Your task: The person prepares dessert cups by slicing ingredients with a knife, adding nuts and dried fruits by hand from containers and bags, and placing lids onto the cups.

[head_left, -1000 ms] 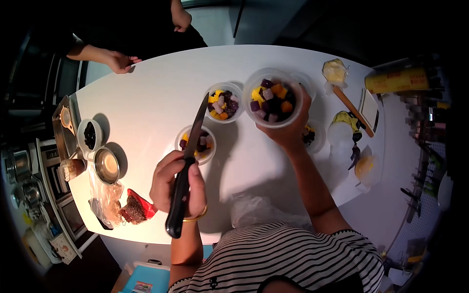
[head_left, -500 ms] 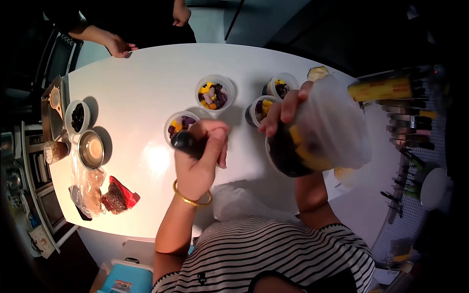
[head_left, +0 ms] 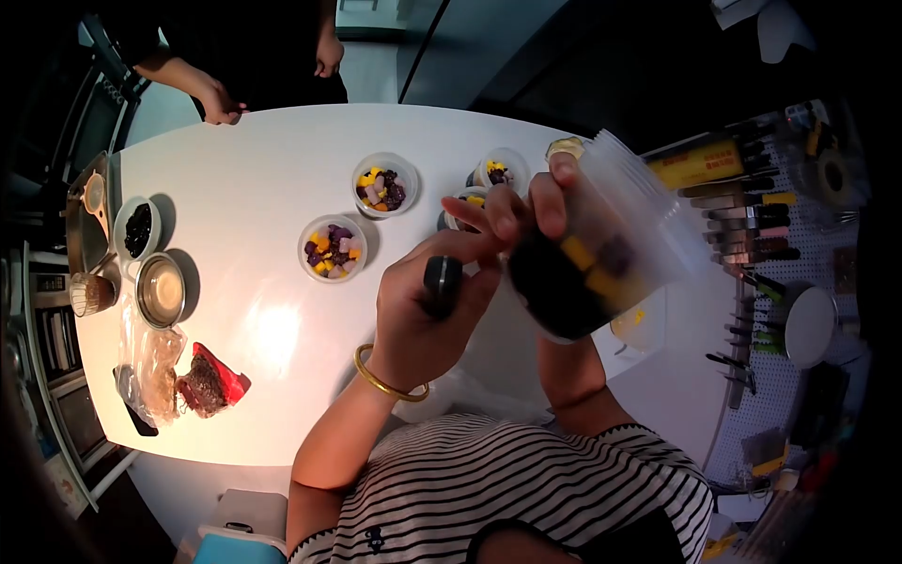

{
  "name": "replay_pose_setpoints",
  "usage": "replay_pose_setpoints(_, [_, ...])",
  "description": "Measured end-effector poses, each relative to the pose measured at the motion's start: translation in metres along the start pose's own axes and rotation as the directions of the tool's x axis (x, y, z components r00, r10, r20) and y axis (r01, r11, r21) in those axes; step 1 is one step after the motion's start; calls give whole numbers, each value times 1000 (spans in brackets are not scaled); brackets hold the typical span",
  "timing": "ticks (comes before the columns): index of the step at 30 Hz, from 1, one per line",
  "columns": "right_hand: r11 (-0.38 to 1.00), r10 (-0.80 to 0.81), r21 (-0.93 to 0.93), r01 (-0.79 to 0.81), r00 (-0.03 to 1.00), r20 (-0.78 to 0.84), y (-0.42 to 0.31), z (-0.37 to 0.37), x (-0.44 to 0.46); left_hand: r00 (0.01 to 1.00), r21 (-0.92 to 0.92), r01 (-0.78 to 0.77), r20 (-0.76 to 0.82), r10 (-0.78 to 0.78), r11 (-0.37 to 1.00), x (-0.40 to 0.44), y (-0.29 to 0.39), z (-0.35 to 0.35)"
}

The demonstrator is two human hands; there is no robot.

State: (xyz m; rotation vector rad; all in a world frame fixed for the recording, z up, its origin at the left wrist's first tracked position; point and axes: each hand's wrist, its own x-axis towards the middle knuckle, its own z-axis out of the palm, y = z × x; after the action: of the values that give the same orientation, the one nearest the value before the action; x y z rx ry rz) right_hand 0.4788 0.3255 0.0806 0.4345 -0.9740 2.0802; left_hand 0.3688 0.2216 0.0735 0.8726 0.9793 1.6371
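My left hand point(head_left: 427, 305), with a gold bangle at the wrist, is closed around a black handle point(head_left: 442, 280). The handle's end points up at me, and the rest of that tool is hidden. Close beside it, my right hand point(head_left: 526, 211) grips a clear plastic cup point(head_left: 601, 254) that is tilted. Dark contents with yellow and purple pieces show through its wall. On the white table beyond stand a cup of mixed yellow, purple and dark pieces point(head_left: 385, 185) and a similar filled cup point(head_left: 333, 249). Two more filled cups point(head_left: 501, 171) are partly behind my right hand.
At the left are a white bowl of dark pieces point(head_left: 138, 228), a metal bowl point(head_left: 162, 290), a glass point(head_left: 91, 294) and a red packet point(head_left: 218, 383). Across the table point(head_left: 254, 169) stands another person, one hand point(head_left: 222, 103) near its edge. Tools hang on a pegboard point(head_left: 733, 395) at right.
My left hand, still around the handle, has moved right, close to my right hand and the held cup. The camera view has shifted slightly, so the table items appear farther left.
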Motion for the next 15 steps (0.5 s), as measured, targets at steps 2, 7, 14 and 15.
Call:
replay_pose_setpoints(2, [1000, 9, 13, -9, 999, -31, -1, 4, -2, 995, 53, -92, 48, 89, 994, 0, 2, 2])
replay_pose_setpoints(7, [1000, 1, 14, -1, 1000, -2, -3, 8, -7, 943, 214, -331, 95, 318, 919, -4, 2, 1])
replay_pose_setpoints(14, [898, 7, -439, -26, 999, -46, -23, 21, -25, 995, 46, 87, -46, -85, 995, -37, 13, -10])
replay_pose_setpoints(15, [859, -6, -506, -82, 985, -170, -25, 22, -37, 988, 10, 129, -85, -127, 992, -46, 15, -18])
